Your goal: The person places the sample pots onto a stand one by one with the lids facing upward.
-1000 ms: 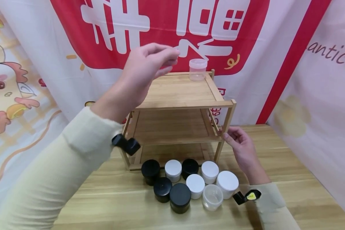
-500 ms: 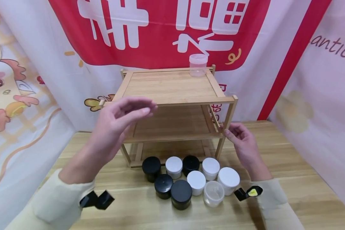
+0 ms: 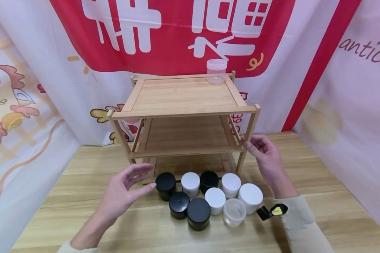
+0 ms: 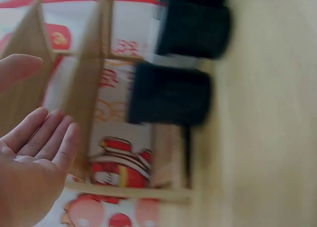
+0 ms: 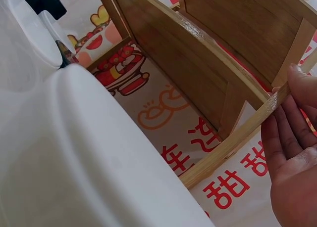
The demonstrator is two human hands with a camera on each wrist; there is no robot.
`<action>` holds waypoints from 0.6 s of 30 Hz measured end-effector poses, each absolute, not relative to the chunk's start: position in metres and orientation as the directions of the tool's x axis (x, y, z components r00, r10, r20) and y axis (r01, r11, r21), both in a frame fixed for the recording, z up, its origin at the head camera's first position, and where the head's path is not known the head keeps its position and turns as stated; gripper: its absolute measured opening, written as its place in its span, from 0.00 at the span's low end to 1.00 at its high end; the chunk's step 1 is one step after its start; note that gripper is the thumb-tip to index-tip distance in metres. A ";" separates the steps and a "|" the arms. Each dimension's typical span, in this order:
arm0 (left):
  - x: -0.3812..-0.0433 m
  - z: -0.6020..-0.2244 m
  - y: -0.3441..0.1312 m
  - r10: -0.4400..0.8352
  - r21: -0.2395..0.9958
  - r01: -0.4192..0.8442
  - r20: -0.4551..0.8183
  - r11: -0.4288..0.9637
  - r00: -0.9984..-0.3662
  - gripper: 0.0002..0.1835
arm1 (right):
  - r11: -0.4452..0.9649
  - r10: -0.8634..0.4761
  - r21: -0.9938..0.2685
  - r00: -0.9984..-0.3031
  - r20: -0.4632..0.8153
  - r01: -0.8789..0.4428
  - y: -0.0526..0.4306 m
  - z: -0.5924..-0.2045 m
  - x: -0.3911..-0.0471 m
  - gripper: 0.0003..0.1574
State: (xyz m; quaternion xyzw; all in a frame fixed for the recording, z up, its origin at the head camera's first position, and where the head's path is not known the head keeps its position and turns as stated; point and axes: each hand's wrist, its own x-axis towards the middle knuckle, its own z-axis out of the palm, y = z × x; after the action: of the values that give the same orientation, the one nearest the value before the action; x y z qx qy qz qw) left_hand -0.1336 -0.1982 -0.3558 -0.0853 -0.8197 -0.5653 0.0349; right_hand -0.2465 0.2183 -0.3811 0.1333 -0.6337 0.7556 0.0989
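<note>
My left hand (image 3: 118, 196) is just left of a black lidded jar (image 3: 166, 184), thumb and fingers apart with nothing between them. In the left wrist view the fingers (image 4: 49, 135) are extended beside the rack. With my right hand (image 3: 269, 161) I grip the front right post of a three-tier wooden shelf rack (image 3: 183, 95); the right wrist view has the thumb (image 5: 303, 83) on one side of that post and the fingers behind it. A clear jar with a frosted lid (image 3: 216, 70) stands on the top tier, at its back right corner.
Before the rack, several lidded jars stand grouped on the wooden table (image 3: 316, 207): black jars (image 3: 198, 212), white jars (image 3: 251, 196) and a clear jar (image 3: 234, 212). Printed cloth (image 3: 183, 63) hangs behind and along both sides.
My left hand has come down and toward me from above the top tier to beside the jars. The right hand keeps its grip on the rack's post.
</note>
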 end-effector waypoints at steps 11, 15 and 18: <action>-0.150 -0.401 -0.188 0.101 0.953 0.057 0.028 0.298 -0.994 0.41 | -0.186 -0.011 -0.932 -0.948 0.318 -0.311 0.219 -0.381 -0.247 0.10; -0.155 -0.408 -0.186 0.106 0.953 0.049 0.018 0.300 -0.994 0.43 | -0.179 -0.010 -0.930 -0.945 0.326 -0.319 0.218 -0.382 -0.247 0.10; -0.157 -0.414 -0.185 0.100 0.953 0.047 0.017 0.300 -0.995 0.43 | -0.169 -0.011 -0.931 -0.944 0.331 -0.324 0.218 -0.382 -0.247 0.11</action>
State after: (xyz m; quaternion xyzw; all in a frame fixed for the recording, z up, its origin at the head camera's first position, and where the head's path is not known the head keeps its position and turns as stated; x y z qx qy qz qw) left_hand -0.1569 -0.1848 -0.4137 -0.0455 -0.8058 -0.5901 -0.0225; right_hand -0.2467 0.2178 -0.3821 0.1316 -0.6361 0.7531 0.1040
